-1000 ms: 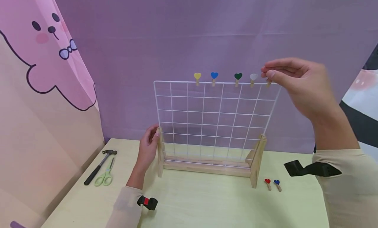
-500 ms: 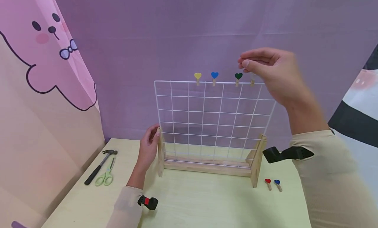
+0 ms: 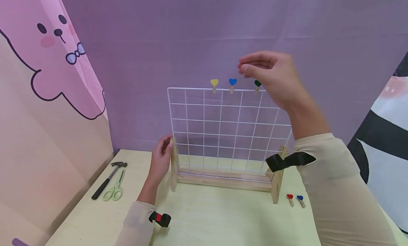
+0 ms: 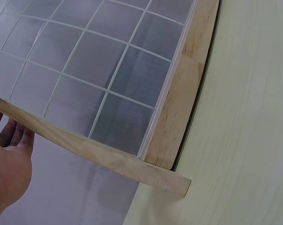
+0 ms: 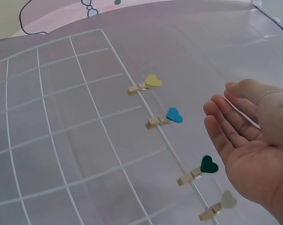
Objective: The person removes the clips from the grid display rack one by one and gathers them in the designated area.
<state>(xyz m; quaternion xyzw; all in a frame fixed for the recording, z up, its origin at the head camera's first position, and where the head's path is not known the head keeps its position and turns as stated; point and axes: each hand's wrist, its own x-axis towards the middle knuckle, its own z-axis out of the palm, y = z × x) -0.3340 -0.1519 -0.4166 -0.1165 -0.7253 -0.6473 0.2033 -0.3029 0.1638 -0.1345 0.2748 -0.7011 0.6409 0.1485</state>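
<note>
Head view, as I watch the two hands work well apart: the left hand (image 3: 160, 159) grips the left pale-wood upright (image 3: 173, 169) of a stand, thumb in front, fingers behind. That stand carries a white wire grid panel (image 3: 237, 122) on the light yellow wooden table (image 3: 216, 217). The right hand (image 3: 271, 70) hovers above the panel's top wire, fingers loosely bent, holding nothing and partly hiding one clip. Right wrist view shows four wooden clips on that wire, clear of the hand: a yellow heart clip (image 5: 145, 84), a light-blue heart clip (image 5: 164, 118), a dark-green heart clip (image 5: 197, 171) and a whitish heart clip (image 5: 218, 205). On the table lie a red heart clip (image 3: 290, 200) and a dark-blue heart clip (image 3: 301, 201), right of the stand; far left, a black-handled claw hammer (image 3: 109, 180) beside green-handled scissors (image 3: 116, 185)
</note>
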